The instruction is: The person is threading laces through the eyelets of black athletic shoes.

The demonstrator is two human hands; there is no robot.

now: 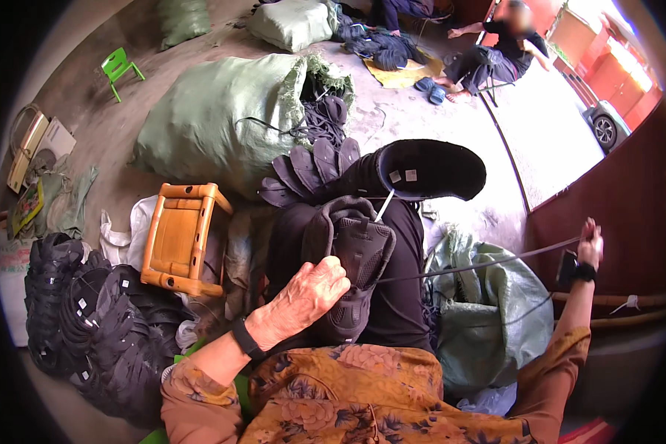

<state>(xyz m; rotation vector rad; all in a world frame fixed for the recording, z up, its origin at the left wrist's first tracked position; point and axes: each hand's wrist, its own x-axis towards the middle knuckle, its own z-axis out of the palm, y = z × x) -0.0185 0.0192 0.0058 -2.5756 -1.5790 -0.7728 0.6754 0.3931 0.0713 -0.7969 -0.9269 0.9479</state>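
Note:
A black shoe upper [362,255] lies on my lap, over dark trousers. My left hand [314,292] is closed at its left edge, fingers pinched on it. Far out to the right, my raised right hand [590,244] grips the end of a dark shoelace [488,264], drawn taut from the upper. What the left fingertips pinch is partly hidden. Beyond the upper, a nested stack of black shoe uppers [433,169] rests across my knees, with small white labels inside the nearest opening. A thin white strip [384,206] sticks up between them.
At left are a bamboo stool [181,237] and a pile of black shoe uppers [103,318]. A big pale green sack [222,111] of dark laces lies ahead; another sack [488,318] stands at my right. A seated person [499,55] is at far right.

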